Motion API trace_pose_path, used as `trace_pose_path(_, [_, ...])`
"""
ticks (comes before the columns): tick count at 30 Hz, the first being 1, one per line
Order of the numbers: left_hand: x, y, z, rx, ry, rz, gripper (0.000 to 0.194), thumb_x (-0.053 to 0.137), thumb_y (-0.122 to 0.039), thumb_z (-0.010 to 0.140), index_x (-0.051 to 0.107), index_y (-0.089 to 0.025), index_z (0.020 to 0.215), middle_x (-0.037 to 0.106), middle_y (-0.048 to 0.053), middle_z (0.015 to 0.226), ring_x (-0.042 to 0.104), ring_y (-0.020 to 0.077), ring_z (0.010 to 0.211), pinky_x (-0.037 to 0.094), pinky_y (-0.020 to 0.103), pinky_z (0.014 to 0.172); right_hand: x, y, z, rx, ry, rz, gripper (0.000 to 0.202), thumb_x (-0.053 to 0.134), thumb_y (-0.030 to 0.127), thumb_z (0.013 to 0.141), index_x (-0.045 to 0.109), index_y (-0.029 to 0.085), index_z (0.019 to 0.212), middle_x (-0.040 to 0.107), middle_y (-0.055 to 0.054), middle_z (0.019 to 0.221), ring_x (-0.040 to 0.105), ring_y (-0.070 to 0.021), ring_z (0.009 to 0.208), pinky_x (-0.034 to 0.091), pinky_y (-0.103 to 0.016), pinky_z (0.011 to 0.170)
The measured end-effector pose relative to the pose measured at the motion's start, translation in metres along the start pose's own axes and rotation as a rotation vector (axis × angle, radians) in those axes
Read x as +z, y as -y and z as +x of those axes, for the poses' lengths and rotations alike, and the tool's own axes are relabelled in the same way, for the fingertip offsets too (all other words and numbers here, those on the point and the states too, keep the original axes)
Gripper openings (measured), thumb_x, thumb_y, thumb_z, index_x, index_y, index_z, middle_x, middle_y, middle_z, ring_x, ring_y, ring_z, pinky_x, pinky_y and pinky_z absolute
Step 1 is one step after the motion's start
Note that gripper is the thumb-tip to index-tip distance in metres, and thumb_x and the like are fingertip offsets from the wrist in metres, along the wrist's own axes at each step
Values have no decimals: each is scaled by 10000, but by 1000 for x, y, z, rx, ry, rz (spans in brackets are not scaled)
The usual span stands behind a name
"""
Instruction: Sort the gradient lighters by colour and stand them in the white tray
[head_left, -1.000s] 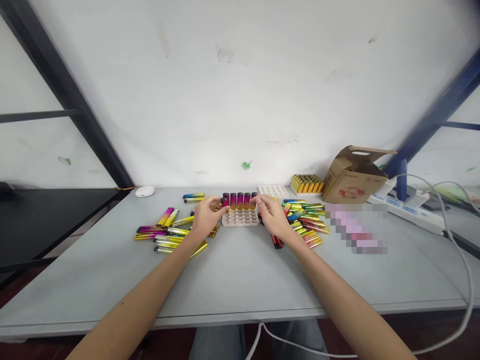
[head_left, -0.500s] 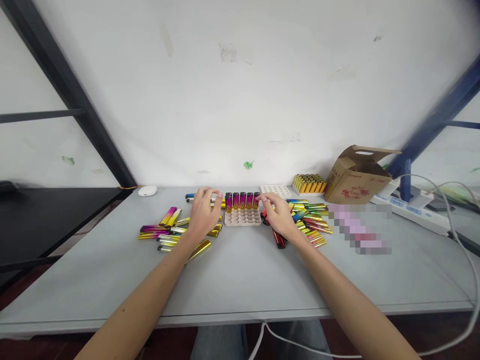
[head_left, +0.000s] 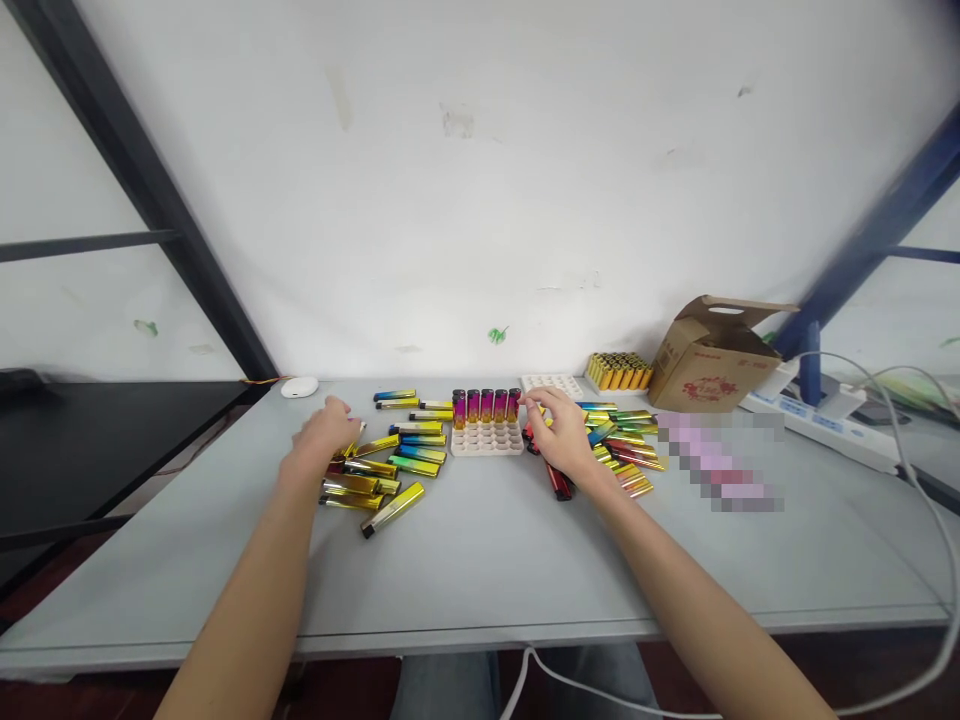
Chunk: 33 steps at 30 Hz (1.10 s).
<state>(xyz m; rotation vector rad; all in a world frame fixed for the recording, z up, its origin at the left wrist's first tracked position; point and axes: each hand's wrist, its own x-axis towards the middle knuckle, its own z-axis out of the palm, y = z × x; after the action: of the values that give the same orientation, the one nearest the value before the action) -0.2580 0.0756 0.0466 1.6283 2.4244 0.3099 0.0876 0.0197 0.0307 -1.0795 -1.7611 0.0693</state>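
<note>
My left hand (head_left: 321, 440) is over the left pile of shiny metallic lighters (head_left: 352, 485), its fingers bent down and mostly hidden behind the hand, so its grip cannot be made out. In the middle, a white tray (head_left: 486, 441) with round holes carries a back row of upright purple-and-gold lighters (head_left: 487, 405). My right hand (head_left: 559, 430) hovers at the tray's right end, beside the last lighter of that row. Its thumb and fingers are loosely curled and apart, with nothing visible between them. Below it lie red lighters (head_left: 557, 482).
On the right lie several mixed-colour lighters (head_left: 630, 450). Behind them stand another white tray (head_left: 551, 384), a tray full of yellow lighters (head_left: 619, 371) and an open cardboard box (head_left: 697, 365). A power strip (head_left: 825, 430) with white cables is at right; a white case (head_left: 299, 387) at far left.
My left hand has moved left from beside the tray to the left pile, uncovering lighters there. My right hand has shifted slightly right, away from the end lighter. The row looks unchanged.
</note>
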Motion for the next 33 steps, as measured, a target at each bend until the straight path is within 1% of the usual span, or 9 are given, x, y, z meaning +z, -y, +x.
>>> trace_pose_path(2, [2, 3, 3, 14, 42, 14, 428, 570, -364, 783, 499, -193, 1169, 597, 179, 1221, 576, 365, 1105, 466, 447, 833, 0, -1, 0, -8, 1, -15, 196, 458, 247, 913, 649, 218, 884, 675, -68, 937, 601, -233, 946, 448, -386, 876])
trace_pose_path(5, [5, 3, 4, 28, -28, 8, 401, 603, -319, 763, 515, -199, 1135, 641, 170, 1142, 614, 346, 1045, 482, 397, 769, 1, -1, -1, -17, -1, -33, 192, 457, 241, 913, 645, 216, 883, 671, -70, 942, 600, -233, 952, 448, -385, 877])
trace_pose_path(10, [3, -5, 0, 88, -265, -116, 323, 644, -302, 761, 580, -171, 1050, 681, 141, 1040, 617, 320, 1036, 473, 389, 828, 1, -1, 0, -27, -11, -34, 176, 465, 231, 907, 638, 216, 877, 671, -66, 940, 602, -229, 950, 452, -373, 872])
trace_pose_path(15, [1, -34, -24, 278, -525, -364, 329, 688, -344, 747, 632, -138, 998, 692, 95, 952, 637, 250, 915, 449, 397, 919, 1, -1, 0, -35, -13, -33, 179, 460, 231, 913, 636, 218, 886, 668, -67, 949, 598, -228, 953, 449, -374, 875])
trace_pose_path(18, [4, -57, -48, 435, -506, -587, 382, 740, -399, 696, 663, -166, 988, 676, 41, 842, 617, 187, 724, 499, 347, 799, 1, 0, -1, -35, 8, -27, 190, 454, 239, 918, 640, 209, 891, 662, -74, 953, 595, -225, 941, 450, -373, 868])
trace_pose_path(20, [9, -69, -65, 582, -459, -709, 384, 735, -432, 705, 671, -185, 993, 657, 27, 815, 593, 166, 696, 507, 307, 717, 1, 2, 0, -30, 36, -12, 198, 454, 249, 919, 644, 200, 888, 663, -77, 941, 596, -224, 927, 452, -373, 857])
trace_pose_path(25, [24, -88, -98, 933, -416, -748, 305, 714, -377, 750, 654, -206, 995, 627, 19, 827, 575, 152, 722, 498, 295, 739, 0, 19, 0, 65, 151, 183, 248, 443, 320, 940, 659, 198, 945, 682, -54, 922, 614, -191, 867, 470, -334, 782])
trace_pose_path(29, [40, -94, -114, 1029, -333, -666, 375, 649, -306, 812, 559, -242, 1170, 618, 30, 891, 593, 167, 816, 481, 304, 807, 2, 34, -3, 138, 253, 382, 240, 527, 364, 897, 651, 205, 1027, 688, -55, 988, 630, -184, 887, 495, -308, 746])
trace_pose_path(33, [54, -94, -119, 1029, -288, -654, 296, 606, -248, 821, 526, -243, 1106, 605, 34, 928, 594, 171, 845, 471, 306, 807, 7, 39, -6, 121, 272, 376, 186, 637, 344, 810, 660, 202, 927, 689, -42, 908, 617, -180, 815, 493, -309, 725])
